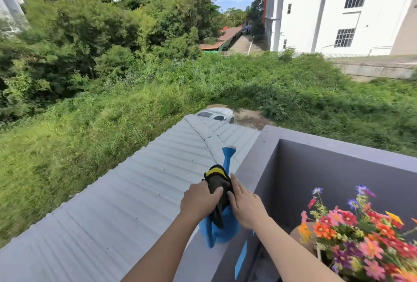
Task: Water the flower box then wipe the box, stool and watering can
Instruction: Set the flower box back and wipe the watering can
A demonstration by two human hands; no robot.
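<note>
Blue plastic watering can [222, 229] w/ long spout is standing on the grey parapet ledge [266, 137], directly under both hands. Left hand [200, 200] is gripping a black-and-yellow cloth [218, 182] draped over the can's top; right hand [244, 205] is lying flat, fingers extended, against cloth and can. Cloth is hiding the can's top. Multicoloured flowers [352, 236] at lower right are cut off by the frame edge.

Single head-worn, wide-angle view

The scene is seen from head height, forward and down over a ledge [266, 137]; both hands [200, 200] are framed close, with a roof [140, 186] and trees beyond.
</note>
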